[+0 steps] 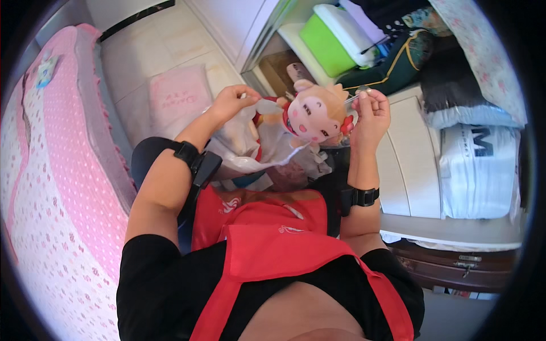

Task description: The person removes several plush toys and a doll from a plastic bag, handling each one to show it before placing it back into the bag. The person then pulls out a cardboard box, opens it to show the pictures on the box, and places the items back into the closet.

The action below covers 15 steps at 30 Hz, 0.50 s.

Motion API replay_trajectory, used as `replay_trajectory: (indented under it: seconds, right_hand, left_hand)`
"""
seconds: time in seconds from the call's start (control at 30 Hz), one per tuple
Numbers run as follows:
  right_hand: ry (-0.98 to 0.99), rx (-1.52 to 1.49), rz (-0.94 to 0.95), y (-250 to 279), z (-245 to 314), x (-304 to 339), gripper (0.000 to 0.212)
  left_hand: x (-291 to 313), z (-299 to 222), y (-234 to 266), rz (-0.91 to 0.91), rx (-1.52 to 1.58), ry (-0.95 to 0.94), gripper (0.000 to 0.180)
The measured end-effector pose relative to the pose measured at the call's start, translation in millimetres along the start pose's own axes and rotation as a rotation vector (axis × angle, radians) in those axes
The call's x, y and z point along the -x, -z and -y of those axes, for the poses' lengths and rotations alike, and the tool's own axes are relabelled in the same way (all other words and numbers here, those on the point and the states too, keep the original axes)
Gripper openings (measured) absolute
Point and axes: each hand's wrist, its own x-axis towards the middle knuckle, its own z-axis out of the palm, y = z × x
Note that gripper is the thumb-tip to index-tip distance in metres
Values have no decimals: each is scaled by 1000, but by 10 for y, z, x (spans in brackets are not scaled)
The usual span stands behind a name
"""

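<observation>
A plush monkey (310, 115), tan with a pale smiling face and a red flower by one ear, lies tilted between my hands, facing up. A clear plastic bag (239, 145) surrounds its lower body, while its head is outside. My left hand (234, 104) is closed in a pinch at the bag's upper left edge. My right hand (372, 111), beside the monkey's ear, pinches a small dark round piece (362, 89). A thin pale strap runs from that piece toward the monkey's head.
A pink flat package (179, 94) lies on the tiled floor. To the left is a bed with a pink dotted cover (74, 142). An open cupboard on the right holds a green box (327, 42), dark bags and a white plastic-wrapped bundle (480, 170).
</observation>
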Motion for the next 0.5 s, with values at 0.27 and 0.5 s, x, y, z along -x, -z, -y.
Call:
replay_trajectory:
  seconds: [0.27, 0.5]
  right_hand:
    - [174, 56, 11, 386, 597, -642, 11]
    - [125, -27, -58, 676, 967, -1065, 9]
  left_hand:
    - [-28, 40, -37, 23, 40, 9, 12]
    - [2, -13, -63, 44, -65, 76, 11]
